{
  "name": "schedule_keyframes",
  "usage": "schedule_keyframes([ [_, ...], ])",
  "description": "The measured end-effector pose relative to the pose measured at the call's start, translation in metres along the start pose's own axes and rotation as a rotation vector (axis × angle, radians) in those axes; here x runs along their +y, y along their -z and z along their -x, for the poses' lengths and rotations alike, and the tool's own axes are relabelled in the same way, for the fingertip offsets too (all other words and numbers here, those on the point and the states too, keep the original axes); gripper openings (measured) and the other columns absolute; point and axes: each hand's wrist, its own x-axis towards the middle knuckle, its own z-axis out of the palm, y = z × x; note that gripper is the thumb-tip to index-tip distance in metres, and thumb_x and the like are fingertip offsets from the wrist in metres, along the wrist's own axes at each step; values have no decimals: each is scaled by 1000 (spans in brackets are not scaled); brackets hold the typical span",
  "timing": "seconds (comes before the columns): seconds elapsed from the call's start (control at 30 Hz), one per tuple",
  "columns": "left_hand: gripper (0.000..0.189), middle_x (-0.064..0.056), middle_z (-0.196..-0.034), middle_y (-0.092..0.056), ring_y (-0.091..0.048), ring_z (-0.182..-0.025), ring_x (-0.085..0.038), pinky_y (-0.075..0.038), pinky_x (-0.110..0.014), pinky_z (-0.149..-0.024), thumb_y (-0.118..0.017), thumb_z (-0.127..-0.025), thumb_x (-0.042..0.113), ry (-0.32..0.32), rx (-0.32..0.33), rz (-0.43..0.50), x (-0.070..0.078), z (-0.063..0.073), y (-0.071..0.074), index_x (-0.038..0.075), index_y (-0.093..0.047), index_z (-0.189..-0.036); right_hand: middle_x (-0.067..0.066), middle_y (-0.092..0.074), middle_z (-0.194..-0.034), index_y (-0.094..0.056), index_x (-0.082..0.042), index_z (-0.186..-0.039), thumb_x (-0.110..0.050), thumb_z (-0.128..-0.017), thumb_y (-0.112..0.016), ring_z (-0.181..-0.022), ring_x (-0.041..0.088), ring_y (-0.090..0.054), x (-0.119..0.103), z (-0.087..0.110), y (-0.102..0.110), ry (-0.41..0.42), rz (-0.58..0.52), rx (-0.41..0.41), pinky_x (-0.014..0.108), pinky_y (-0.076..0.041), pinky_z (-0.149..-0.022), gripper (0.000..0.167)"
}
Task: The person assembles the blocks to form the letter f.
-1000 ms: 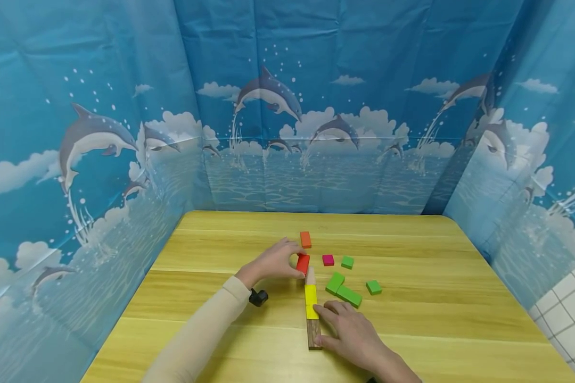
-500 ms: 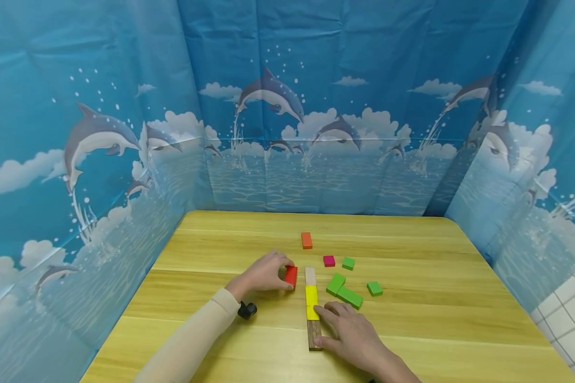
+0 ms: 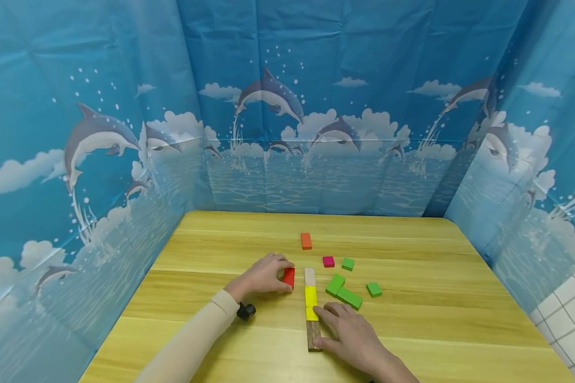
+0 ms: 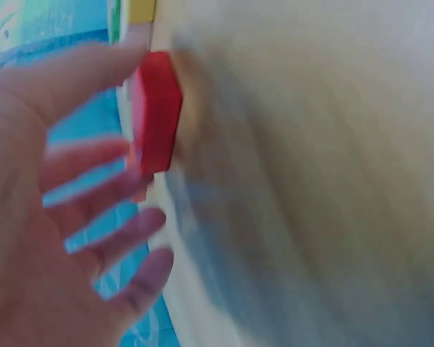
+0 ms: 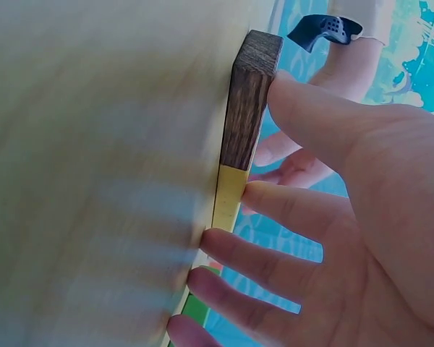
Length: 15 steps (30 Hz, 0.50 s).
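Observation:
My left hand (image 3: 263,275) pinches a red block (image 3: 289,277) between thumb and fingers. In the left wrist view, the thumb lies at one end of the red block (image 4: 157,112) and fingertips at the other. Just right of it runs a straight row on the tabletop: a pale wood block (image 3: 309,276) at the far end, a yellow section (image 3: 311,303), then a dark brown block (image 3: 313,336). My right hand (image 3: 352,332) rests beside this row, fingers loosely extended. Its thumb touches the dark brown block (image 5: 247,108) and its index fingertip the yellow section (image 5: 230,199).
Several green blocks (image 3: 348,298) lie right of the row, with a small magenta block (image 3: 328,261) near them. Farther back is an orange block (image 3: 306,241). A blue dolphin-print curtain (image 3: 287,175) hangs around the wooden table (image 3: 412,255).
My left hand has drawn the red block left and slightly nearer, away from the pale wood block's far end. The right hand holds its place by the row.

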Motion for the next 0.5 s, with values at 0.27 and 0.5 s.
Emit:
schedule_keyframes([
  [0.27,57,5,-148,-50,-39,-138,-23,-38,-45,-110,-64,-84,2,-159,-94,91,-5,1,9,22,-65,-137,7,-56,-137,-56,-18,-145,-61,-89,-67,-126,31,-51,0,-1,0,-8,10,0,58,-48,-91,72],
  [0.5,63,11,-149,-49,-39,-138,-19,-38,-41,-112,-60,-84,-10,-164,-118,71,-7,-1,5,27,-67,-134,7,-56,-137,-56,-18,-146,-62,-89,-65,-127,31,-50,0,-1,0,-6,3,-5,59,-48,-92,72],
])
